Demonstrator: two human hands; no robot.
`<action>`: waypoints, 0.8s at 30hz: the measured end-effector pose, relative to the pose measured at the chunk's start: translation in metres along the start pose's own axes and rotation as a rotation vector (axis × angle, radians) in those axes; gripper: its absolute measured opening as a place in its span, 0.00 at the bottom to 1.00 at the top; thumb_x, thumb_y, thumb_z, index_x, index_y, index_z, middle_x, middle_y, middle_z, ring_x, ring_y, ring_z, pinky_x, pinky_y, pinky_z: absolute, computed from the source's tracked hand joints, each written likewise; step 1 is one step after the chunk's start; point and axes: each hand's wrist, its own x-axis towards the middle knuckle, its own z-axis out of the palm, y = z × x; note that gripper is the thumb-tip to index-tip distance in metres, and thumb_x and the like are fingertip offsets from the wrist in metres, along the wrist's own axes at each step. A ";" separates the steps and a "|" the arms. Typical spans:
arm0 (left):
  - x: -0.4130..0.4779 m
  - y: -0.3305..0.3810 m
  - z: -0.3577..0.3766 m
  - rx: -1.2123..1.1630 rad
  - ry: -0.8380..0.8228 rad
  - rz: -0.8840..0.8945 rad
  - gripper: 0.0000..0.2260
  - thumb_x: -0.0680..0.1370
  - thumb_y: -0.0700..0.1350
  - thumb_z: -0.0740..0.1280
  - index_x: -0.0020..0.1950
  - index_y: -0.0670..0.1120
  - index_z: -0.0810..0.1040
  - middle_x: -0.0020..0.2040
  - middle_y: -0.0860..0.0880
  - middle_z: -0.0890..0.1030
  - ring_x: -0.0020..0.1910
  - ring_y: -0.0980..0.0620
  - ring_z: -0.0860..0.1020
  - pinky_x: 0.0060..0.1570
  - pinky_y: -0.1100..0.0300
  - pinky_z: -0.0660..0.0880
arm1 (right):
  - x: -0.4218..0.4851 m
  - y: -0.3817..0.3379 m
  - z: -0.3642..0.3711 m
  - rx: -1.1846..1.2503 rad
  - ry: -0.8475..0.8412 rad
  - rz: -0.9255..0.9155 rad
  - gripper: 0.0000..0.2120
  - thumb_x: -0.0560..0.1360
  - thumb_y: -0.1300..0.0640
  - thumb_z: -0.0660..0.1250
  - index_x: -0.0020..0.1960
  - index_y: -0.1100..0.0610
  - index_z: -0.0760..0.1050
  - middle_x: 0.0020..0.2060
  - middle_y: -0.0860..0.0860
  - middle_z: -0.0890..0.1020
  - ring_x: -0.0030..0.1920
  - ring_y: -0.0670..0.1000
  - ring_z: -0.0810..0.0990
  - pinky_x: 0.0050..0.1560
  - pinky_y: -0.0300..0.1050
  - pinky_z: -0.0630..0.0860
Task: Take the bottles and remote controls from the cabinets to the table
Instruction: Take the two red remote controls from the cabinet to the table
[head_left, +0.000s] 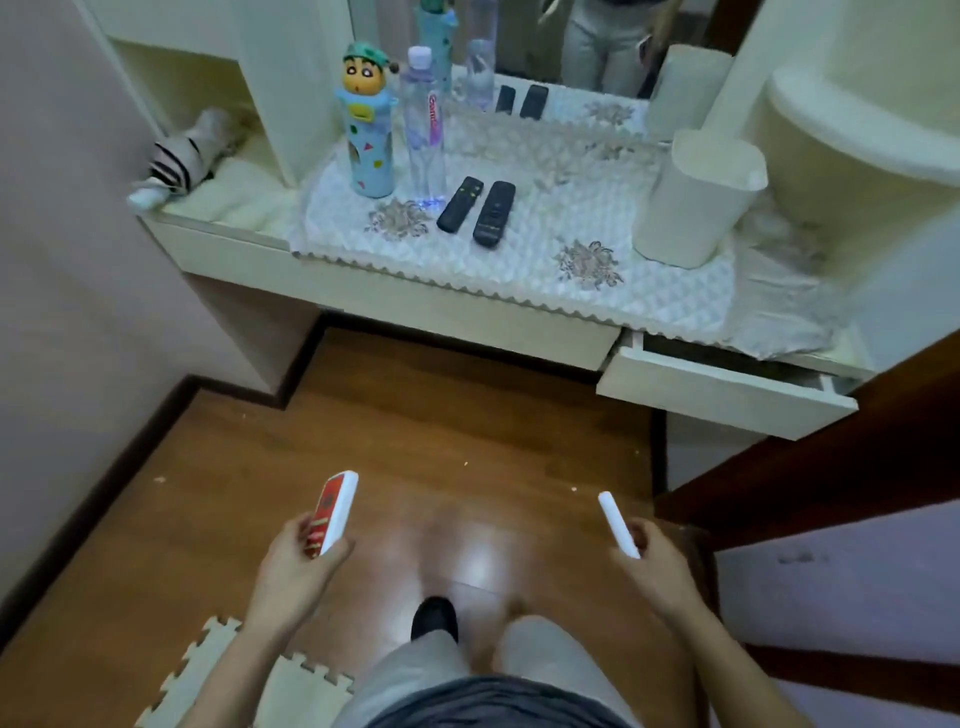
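My left hand (298, 561) grips a white remote with a red face (332, 512), held over the wooden floor. A slim white remote (617, 524) is gripped in my right hand (657, 564). Ahead stands the dressing table (467, 312) with a quilted white cloth. On it stand a cartoon-character bottle (369, 130) and a clear water bottle (425, 124) side by side. Two black remotes (460, 203) (494, 213) lie next to each other just right of the bottles.
A cream bin (696, 200) stands on the table's right side. A drawer (722, 392) at the lower right is pulled out. A striped folded umbrella (176, 158) lies in the left nook. A mirror (545, 36) backs the table. Foam mats (244, 675) lie by my feet.
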 end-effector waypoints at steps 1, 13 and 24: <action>0.017 0.014 -0.002 0.013 -0.007 0.018 0.29 0.71 0.48 0.72 0.69 0.41 0.68 0.63 0.42 0.76 0.52 0.47 0.74 0.51 0.54 0.71 | 0.012 -0.015 -0.002 0.021 0.016 -0.017 0.20 0.72 0.61 0.68 0.63 0.60 0.71 0.46 0.52 0.76 0.46 0.53 0.77 0.51 0.51 0.76; 0.137 0.146 0.082 0.070 -0.072 0.090 0.28 0.71 0.45 0.72 0.68 0.42 0.68 0.61 0.43 0.77 0.50 0.48 0.75 0.51 0.55 0.73 | 0.145 -0.062 -0.049 0.105 -0.036 0.041 0.23 0.72 0.60 0.69 0.66 0.57 0.69 0.50 0.49 0.77 0.45 0.48 0.76 0.41 0.39 0.72; 0.197 0.307 0.136 0.092 -0.119 0.297 0.18 0.72 0.42 0.71 0.56 0.50 0.66 0.43 0.56 0.73 0.39 0.63 0.73 0.36 0.69 0.68 | 0.261 -0.182 -0.127 0.222 -0.087 -0.171 0.21 0.74 0.48 0.66 0.64 0.50 0.68 0.54 0.50 0.77 0.50 0.53 0.80 0.38 0.37 0.73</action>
